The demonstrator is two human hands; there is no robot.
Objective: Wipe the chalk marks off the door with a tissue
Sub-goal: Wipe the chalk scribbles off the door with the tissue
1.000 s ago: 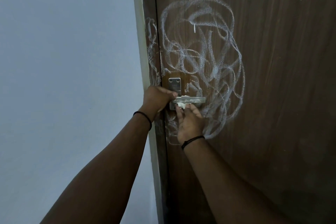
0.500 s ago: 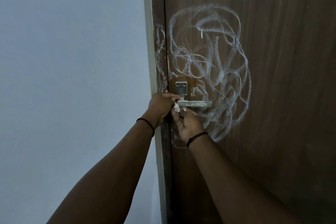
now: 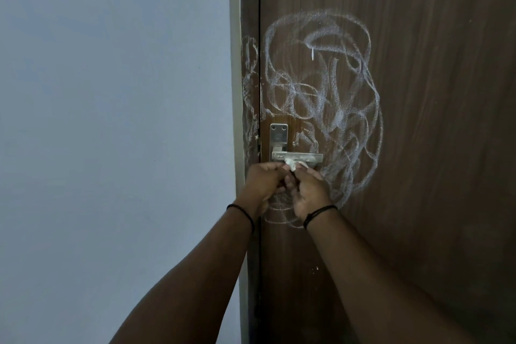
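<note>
Brown door (image 3: pixel 418 92), closed against its frame (image 3: pixel 249 8); pale wall (image 3: pixel 111 92) to the left. Chalk marks (image 3: pixel 329 98) loop in a large white scribble over the door above and right of the handle (image 3: pixel 297 157), with fainter streaks on the frame. Both hands meet just below the lever. Left hand (image 3: pixel 262 184) curled, fingertips pinched on the tissue (image 3: pixel 293 166). Right hand (image 3: pixel 310 193) also curled, fingertips gripping the same tissue from the other side. Tissue is a small white wad, held between the two hands and touching the lever's underside. A thin dark band circles each wrist. More chalk lines show below the hands.
</note>
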